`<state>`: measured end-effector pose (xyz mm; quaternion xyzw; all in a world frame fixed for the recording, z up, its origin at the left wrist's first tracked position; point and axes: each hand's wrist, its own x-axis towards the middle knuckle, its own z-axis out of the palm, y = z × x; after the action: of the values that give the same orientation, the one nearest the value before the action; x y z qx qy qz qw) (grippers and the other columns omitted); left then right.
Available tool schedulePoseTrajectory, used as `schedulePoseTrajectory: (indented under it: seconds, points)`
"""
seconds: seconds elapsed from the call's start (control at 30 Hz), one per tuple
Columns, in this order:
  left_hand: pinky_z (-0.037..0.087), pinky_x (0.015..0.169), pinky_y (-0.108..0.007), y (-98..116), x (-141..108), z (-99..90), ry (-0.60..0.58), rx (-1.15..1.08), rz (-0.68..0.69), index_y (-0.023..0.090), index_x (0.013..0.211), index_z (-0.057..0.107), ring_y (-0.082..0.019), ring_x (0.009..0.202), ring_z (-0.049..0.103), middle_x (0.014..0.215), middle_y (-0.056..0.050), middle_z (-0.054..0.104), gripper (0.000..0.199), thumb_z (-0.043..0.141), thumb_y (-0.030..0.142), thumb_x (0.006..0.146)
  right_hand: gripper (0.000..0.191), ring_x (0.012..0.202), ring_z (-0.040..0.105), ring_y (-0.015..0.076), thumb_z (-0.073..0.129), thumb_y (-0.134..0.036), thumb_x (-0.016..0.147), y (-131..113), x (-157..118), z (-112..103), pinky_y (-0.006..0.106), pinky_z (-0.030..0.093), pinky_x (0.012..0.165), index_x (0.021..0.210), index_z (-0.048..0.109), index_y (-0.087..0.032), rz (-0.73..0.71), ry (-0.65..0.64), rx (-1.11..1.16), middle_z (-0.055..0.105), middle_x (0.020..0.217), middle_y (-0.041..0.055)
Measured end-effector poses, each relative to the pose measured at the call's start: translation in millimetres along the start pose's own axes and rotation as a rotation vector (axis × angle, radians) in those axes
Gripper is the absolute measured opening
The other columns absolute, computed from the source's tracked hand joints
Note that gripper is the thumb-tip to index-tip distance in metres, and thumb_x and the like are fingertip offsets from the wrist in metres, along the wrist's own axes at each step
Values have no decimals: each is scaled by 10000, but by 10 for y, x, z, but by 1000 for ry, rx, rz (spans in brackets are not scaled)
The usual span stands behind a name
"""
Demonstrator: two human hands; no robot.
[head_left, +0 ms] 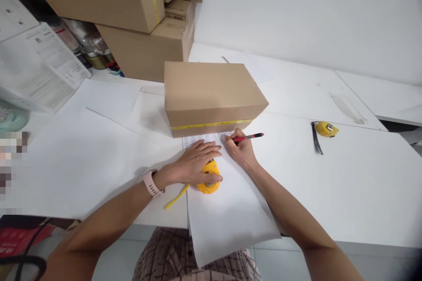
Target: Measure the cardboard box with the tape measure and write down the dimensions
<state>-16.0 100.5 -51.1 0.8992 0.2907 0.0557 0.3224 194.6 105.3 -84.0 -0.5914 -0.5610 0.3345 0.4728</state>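
Observation:
My right hand (242, 149) is closed round a red pen (249, 137), its tip side down at a white sheet (231, 210) with rows of small writing near its top edge. My left hand (201, 162) lies spread on that sheet, its thumb resting over a yellow tape measure (211, 184) that sits under the palm's side. A yellow strap (177, 197) trails from the tape measure to the left. Just beyond both hands stands a closed cardboard box (211, 88) with yellow tape along its near side. The lower part of the sheet hangs over the table's front edge.
A second yellow tape measure (326, 129) with a black strap lies at the right on the white table (313, 193). Large cardboard boxes (141, 48) are stacked at the back left. Loose papers (112, 101) and a printed sheet (42, 70) are at the left.

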Motion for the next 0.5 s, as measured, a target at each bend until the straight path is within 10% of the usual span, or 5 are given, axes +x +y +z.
schedulePoseTrajectory:
  seconds: [0.5]
  points:
    - [143, 1267, -505, -4, 2, 9, 2, 8, 1, 202, 1403, 549, -306, 1522, 297, 1600, -113, 424, 724, 535, 722, 899, 294, 536, 340, 109, 643, -360, 783, 4, -2, 3, 271, 303, 517, 637, 419, -239, -21, -10, -6, 391, 558, -65]
